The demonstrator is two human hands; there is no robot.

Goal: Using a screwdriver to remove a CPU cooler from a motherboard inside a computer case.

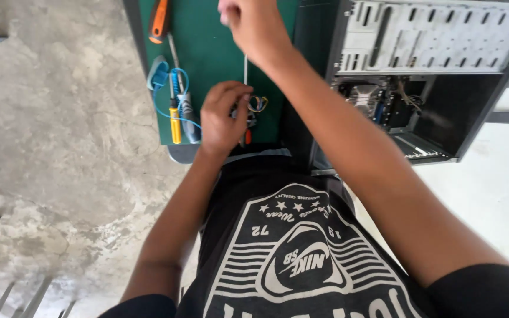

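Looking straight down, the left hand (224, 116) sits just left of centre, at about nine o'clock from the middle of the view, fingers curled and pinched down onto a small dark part (248, 118) on the green mat (219, 47). What exactly that part is cannot be made out; the fingers hide most of it. Just beside it, at three o'clock from the hand, lies a small yellowish wire loop (258, 103).

Up at twelve o'clock, the right hand (253, 26) is raised, closed around the top of a thin white cable (245, 68) that hangs straight down toward the left hand's fingertips.

At nine o'clock from the left hand lie a yellow-handled screwdriver (175, 121) and a grey tool (187, 115), side by side, with a blue wrist strap (159, 73) and its coiled cord around them. At eleven o'clock, an orange-handled tool (159, 20) rests at the mat's far end.

Over at two o'clock stands an open computer case (431, 76), its insides and wiring showing. Concrete floor (48, 135) fills the left side.
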